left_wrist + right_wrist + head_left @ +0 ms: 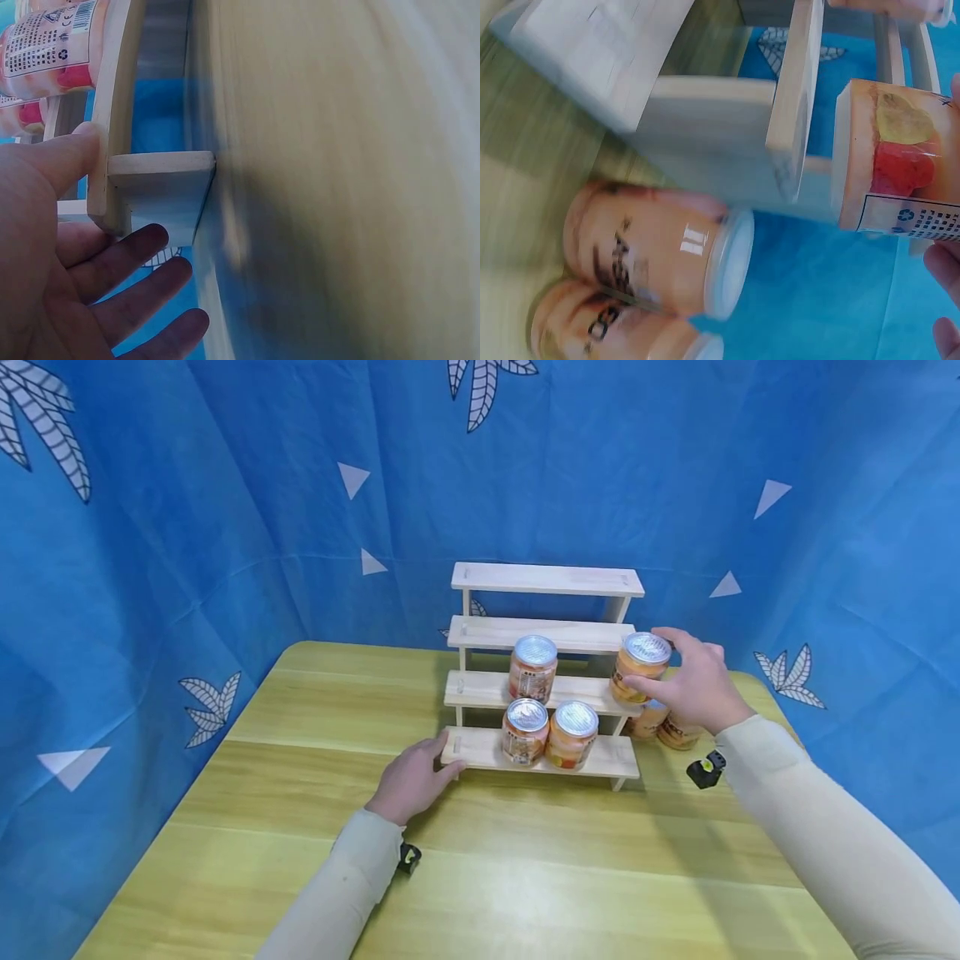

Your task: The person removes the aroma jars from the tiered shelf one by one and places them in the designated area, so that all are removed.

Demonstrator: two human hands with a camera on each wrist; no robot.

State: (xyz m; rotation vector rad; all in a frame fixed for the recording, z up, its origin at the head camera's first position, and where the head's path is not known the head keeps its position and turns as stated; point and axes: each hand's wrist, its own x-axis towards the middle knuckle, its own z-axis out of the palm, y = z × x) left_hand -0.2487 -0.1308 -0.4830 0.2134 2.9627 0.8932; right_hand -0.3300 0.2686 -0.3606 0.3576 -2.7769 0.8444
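Observation:
A four-step wooden shelf (546, 579) stands on the yellow-green table (315, 710). My right hand (671, 664) grips an orange can (633, 668) with a silver lid at the right end of the second step; the right wrist view shows that can (896, 157) upright beside the shelf's side board (791, 105). Another can (533, 668) stands on the second step, and two cans (525, 731) (572, 735) stand on the bottom step. My left hand (438, 760) rests on the table, its thumb (60, 157) against the bottom step's left end (161, 180), fingers straight.
Two more orange cans (648, 720) (678, 732) stand on the table right of the shelf, under my right hand; in the right wrist view they (660, 247) (607, 326) are blurred. Blue cloth with leaf prints (225, 527) walls the table on three sides.

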